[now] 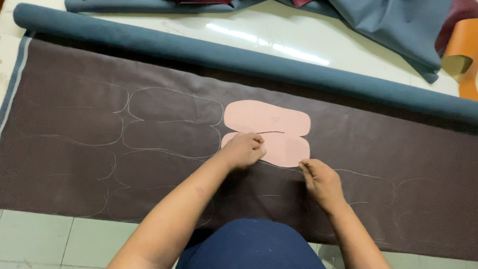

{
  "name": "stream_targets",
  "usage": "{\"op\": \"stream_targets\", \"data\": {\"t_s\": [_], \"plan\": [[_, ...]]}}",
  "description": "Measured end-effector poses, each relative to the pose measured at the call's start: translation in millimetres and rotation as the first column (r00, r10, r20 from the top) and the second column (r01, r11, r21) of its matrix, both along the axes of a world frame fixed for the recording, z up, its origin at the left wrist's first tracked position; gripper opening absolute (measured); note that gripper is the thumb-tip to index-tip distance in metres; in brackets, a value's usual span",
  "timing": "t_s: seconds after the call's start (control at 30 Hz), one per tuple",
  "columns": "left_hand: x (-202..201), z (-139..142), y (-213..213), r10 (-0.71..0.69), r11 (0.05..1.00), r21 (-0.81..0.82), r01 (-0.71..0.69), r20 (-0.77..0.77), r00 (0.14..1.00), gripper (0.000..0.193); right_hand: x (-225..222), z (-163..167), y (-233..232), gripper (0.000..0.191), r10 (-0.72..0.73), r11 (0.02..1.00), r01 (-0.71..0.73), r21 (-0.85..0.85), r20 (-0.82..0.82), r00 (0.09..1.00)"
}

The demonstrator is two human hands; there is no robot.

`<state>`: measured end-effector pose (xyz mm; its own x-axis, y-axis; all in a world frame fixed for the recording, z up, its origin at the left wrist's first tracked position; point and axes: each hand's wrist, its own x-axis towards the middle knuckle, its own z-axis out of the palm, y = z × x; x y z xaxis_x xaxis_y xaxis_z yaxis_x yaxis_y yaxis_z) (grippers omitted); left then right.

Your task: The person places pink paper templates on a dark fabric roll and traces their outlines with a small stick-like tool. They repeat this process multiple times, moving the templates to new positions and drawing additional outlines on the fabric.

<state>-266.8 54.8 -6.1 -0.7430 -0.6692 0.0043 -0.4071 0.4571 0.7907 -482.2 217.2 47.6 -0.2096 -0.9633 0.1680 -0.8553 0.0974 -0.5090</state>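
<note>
A pink sole-shaped template (269, 130), made of two joined lobes, lies flat on a dark brown sheet of material (378, 144). My left hand (244, 149) rests on the template's lower left lobe, fingers curled down on it. My right hand (321, 178) sits at the template's lower right edge with pinched fingers, probably around a thin marker that I cannot make out. Several white sole outlines (172, 124) are drawn on the sheet to the left of the template, and fainter ones to the right.
The sheet unrolls from a blue-backed roll (249, 60) along its far edge. More blue, maroon and orange material (465, 55) is heaped at the top right. Pale floor tiles (45, 239) show at the bottom left. My blue-clad knee (249, 246) is at the bottom centre.
</note>
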Motion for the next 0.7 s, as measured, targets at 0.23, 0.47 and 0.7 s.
{"op": "stream_targets", "data": {"t_s": [0.23,0.47,0.7], "plan": [[-9.2,-37.8,-33.5,0.106,0.689,0.718,-0.101,0.038,0.994,0.051,49.2,-12.5,-35.3,0.014,0.215,0.976,-0.212,-0.042,0.244,0.946],[-8.1,-40.5,-46.1,0.144,0.494,0.868,-0.053,-0.022,0.989,0.058,103.2,-18.7,-70.5,0.020,0.375,0.907,-0.421,0.001,0.452,0.809],[-6.0,-38.9,-40.8,0.232,0.357,0.930,-0.087,0.002,0.973,0.047,110.9,-15.4,-72.8,0.015,0.350,0.932,-0.359,-0.056,0.398,0.848]]}}
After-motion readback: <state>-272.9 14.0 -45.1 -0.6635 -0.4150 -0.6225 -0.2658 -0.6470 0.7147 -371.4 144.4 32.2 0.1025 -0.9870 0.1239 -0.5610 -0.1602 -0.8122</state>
